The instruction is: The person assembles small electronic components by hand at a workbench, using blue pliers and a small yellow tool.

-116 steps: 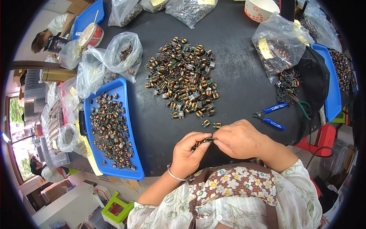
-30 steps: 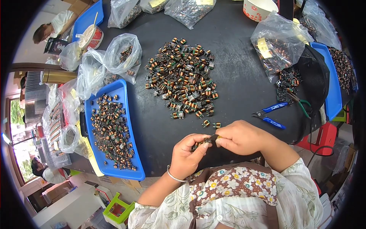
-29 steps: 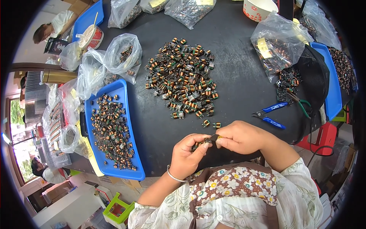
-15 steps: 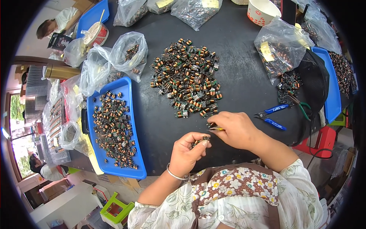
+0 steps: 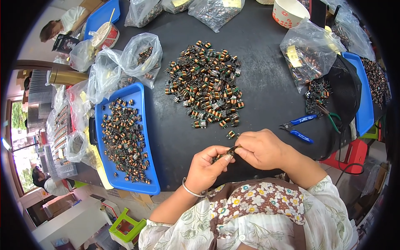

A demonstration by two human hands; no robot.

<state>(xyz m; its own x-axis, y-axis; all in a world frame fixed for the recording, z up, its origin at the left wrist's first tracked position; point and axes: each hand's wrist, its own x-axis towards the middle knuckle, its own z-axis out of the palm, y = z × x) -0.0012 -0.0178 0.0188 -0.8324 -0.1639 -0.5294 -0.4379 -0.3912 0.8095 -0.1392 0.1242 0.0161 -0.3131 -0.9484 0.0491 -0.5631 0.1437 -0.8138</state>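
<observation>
Pinched between thumb and fingers of my left hand (image 5: 209,165) are small copper-wound coils (image 5: 217,158), partly covered by the fingers. My right hand (image 5: 263,149) grips a slim pointed tool (image 5: 234,148), mostly hidden in the fist, its tip meeting a coil at my left fingertips. Whether it is tweezers or a blade cannot be told. Just beyond my right knuckles lies a single loose coil (image 5: 231,134). A large heap of such coils (image 5: 204,83) covers the middle of the black table (image 5: 258,58).
At left stands a blue tray (image 5: 155,166) of coils, beside open plastic bags (image 5: 141,52). Blue-handled cutters (image 5: 301,135) and green-handled pliers (image 5: 333,121) lie at right, near dark parts (image 5: 316,91) and a filled bag (image 5: 306,58). A paper bowl (image 5: 289,14) stands farther back.
My right hand has come down toward me and brought the tool's tip to the coil at my left fingertips. The loose coil beyond it now shows clearly. My left hand stays nearly in place.
</observation>
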